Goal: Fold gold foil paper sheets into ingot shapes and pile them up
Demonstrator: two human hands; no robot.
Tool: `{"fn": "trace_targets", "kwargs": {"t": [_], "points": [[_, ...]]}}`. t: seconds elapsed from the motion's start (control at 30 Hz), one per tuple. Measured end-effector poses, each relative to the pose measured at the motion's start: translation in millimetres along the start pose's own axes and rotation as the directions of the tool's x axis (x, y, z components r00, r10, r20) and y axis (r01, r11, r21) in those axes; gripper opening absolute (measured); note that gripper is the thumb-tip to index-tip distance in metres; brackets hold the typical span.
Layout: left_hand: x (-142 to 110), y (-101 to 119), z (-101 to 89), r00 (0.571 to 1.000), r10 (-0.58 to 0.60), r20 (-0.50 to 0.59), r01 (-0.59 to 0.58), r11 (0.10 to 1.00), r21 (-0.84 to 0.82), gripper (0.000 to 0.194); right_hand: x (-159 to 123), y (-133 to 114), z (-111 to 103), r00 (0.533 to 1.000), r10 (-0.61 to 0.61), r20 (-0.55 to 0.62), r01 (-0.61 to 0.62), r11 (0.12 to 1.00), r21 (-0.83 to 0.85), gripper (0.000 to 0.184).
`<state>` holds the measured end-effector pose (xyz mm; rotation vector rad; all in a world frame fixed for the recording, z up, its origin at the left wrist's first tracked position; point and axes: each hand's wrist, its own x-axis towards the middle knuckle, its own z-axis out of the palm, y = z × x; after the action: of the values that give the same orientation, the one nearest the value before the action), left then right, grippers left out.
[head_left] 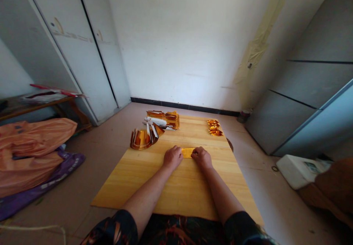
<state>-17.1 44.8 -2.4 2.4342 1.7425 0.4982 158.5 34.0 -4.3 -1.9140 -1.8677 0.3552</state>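
A small rectangle of gold foil paper (pixel 188 152) lies across the middle of the wooden table (pixel 176 186), stretched between my two hands. My left hand (pixel 173 157) is closed on its left end, fingers curled. At the opposite end, my right hand (pixel 202 158) pinches the paper with its fingers bent. The fingertips are partly hidden behind the knuckles. Beyond my left hand stands a curled stack of gold foil sheets (pixel 142 138). Farther back lies another pile of gold foil sheets (pixel 172 119) with white backing showing. Several folded gold foil pieces (pixel 214 128) sit in a row at the far right.
A white wall (pixel 182 53) rises behind the table, with a pale cabinet (pixel 71 46) at left and a grey refrigerator-like cabinet (pixel 303 79) at right. Orange cloth or sacking (pixel 33 145) lies at left. A white box (pixel 298 171) stands on the floor at right.
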Motion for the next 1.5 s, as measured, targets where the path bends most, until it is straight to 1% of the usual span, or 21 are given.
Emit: {"fn": "trace_targets", "kwargs": {"t": [0.23, 0.53, 0.63, 0.73, 0.83, 0.9, 0.97, 1.07, 1.2, 1.33, 1.4, 1.5], "points": [[-1, 4, -4.2, 0.999, 0.004, 0.034, -0.005, 0.999, 0.052, 0.012, 2, -4, -6, 0.999, 0.011, 0.033, -0.010, 0.999, -0.033, 0.008], [0, 4, -1.6, 0.999, 0.010, 0.037, -0.013, 0.997, 0.074, 0.013, 3, -5, -8, 0.999, 0.017, 0.047, -0.015, 0.999, -0.040, 0.006], [-2, 4, -1.3, 1.000, 0.025, 0.019, -0.026, 0.998, 0.056, 0.015, 2, -6, -9, 0.999, 0.028, 0.041, -0.027, 0.999, -0.027, 0.006], [-4, 4, -1.7, 0.994, 0.113, -0.014, -0.112, 0.993, 0.026, 0.016, 0, -7, -8, 0.999, 0.042, 0.014, -0.041, 0.999, -0.024, 0.007], [-5, 3, -2.4, 0.971, 0.239, -0.027, -0.239, 0.971, 0.002, 0.016, -2, -7, -6, 0.999, 0.034, -0.012, -0.035, 0.999, -0.036, 0.006], [-5, 3, -2.1, 0.952, 0.304, -0.022, -0.304, 0.953, 0.003, 0.018, -3, -7, -3, 0.999, 0.013, -0.033, -0.015, 0.999, -0.049, 0.005], [-3, 3, -0.8, 0.938, 0.348, -0.005, -0.347, 0.937, 0.022, 0.020, -4, -6, 0, 0.998, -0.009, -0.060, 0.005, 0.998, -0.066, 0.006], [-2, 4, 2.5, 0.924, 0.382, 0.027, -0.383, 0.922, 0.056, 0.024, -4, -3, 4, 0.996, -0.029, -0.090, 0.020, 0.995, -0.096, 0.009], [-3, 4, 5.8, 0.919, 0.391, 0.046, -0.393, 0.918, 0.053, 0.027, -1, -1, 6, 0.995, -0.034, -0.097, 0.020, 0.989, -0.144, 0.013], [-6, 4, 5.7, 0.920, 0.388, 0.054, -0.389, 0.921, 0.027, 0.028, 1, -1, 1, 0.995, -0.016, -0.103, 0.000, 0.988, -0.157, 0.014], [-8, 5, 5.3, 0.925, 0.376, 0.058, -0.377, 0.926, 0.008, 0.028, 0, -3, -1, 0.992, -0.044, -0.122, 0.028, 0.992, -0.127, 0.013], [-11, 5, 5.3, 0.934, 0.351, 0.061, -0.350, 0.936, -0.022, 0.027, -3, -9, -2, 0.981, -0.132, -0.145, 0.134, 0.991, 0.006, 0.014]]}}
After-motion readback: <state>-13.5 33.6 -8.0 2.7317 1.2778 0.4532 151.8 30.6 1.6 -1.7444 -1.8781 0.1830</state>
